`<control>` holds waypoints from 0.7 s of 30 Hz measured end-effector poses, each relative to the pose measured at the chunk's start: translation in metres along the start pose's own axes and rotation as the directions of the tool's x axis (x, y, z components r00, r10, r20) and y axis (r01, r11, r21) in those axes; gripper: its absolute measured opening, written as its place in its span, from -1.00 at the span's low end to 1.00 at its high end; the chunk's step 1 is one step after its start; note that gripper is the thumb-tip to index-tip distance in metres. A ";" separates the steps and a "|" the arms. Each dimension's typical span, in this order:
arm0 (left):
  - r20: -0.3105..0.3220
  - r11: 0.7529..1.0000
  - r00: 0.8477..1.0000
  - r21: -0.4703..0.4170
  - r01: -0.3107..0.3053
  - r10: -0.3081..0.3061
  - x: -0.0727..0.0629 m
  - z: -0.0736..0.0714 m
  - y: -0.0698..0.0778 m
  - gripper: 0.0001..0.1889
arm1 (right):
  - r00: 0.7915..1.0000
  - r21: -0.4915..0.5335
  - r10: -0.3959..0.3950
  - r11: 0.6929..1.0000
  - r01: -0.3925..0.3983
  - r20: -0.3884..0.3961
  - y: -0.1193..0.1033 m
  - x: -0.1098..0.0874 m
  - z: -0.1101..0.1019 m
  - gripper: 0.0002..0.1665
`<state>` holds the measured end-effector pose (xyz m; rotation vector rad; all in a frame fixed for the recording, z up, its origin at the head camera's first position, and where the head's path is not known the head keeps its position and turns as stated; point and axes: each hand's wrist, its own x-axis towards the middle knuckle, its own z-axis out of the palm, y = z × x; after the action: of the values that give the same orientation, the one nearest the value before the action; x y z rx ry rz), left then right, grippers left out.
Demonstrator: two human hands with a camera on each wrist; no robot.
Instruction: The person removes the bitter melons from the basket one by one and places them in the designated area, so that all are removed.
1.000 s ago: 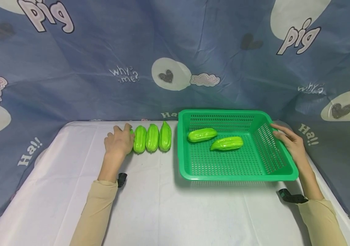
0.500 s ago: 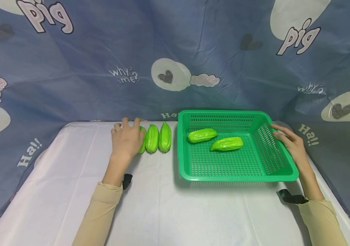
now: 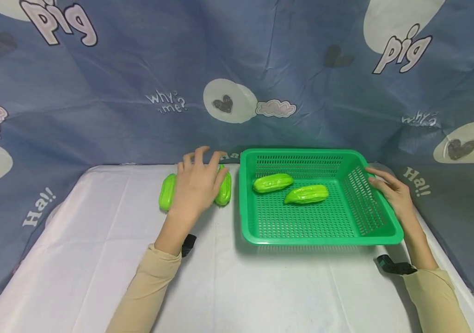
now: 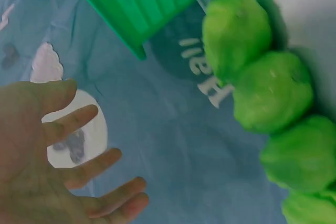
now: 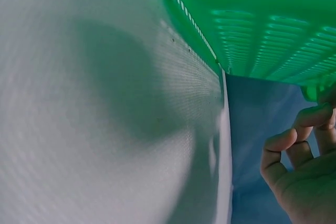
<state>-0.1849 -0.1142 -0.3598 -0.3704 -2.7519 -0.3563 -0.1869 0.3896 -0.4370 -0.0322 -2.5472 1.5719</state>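
Ribbed green gourds (image 3: 168, 192) lie side by side on the white table (image 3: 278, 291), partly beneath the wide-spread left hand (image 3: 196, 185); two more rest in the basket (image 3: 324, 241), whose rim the right hand (image 3: 397, 196) grips. Presumably light, firm and slick, they suit a mid-body grasp.

Basket (image 3: 282, 241): we are seeing it standing on the table's (image 3: 220, 286) right side, two fruits (image 3: 306, 194) lying inside.
Row: four fruits (image 4: 273, 92) are lying side by side, left of the basket.
Cloth (image 3: 137, 129): is hanging behind the table.
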 end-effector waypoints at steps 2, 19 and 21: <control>-0.010 0.999 0.999 -0.006 -0.046 0.046 0.001 0.002 0.008 -0.56 | 1.000 0.008 0.000 1.000 0.000 0.001 0.000 0.000 0.000 -0.44; 0.052 0.939 0.938 0.023 -0.344 0.343 0.007 0.025 0.055 -0.63 | 0.999 0.214 0.020 0.976 -0.025 0.025 -0.003 0.004 -0.001 -0.53; 0.058 0.932 0.931 0.020 -0.361 0.359 0.007 0.029 0.061 -0.62 | 0.999 0.211 0.028 0.977 -0.032 0.026 -0.002 0.003 -0.001 -0.53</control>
<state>-0.1817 -0.0478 -0.3713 -0.8721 -2.6596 -0.2098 -0.1896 0.3893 -0.4345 -0.0294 -2.3911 1.8558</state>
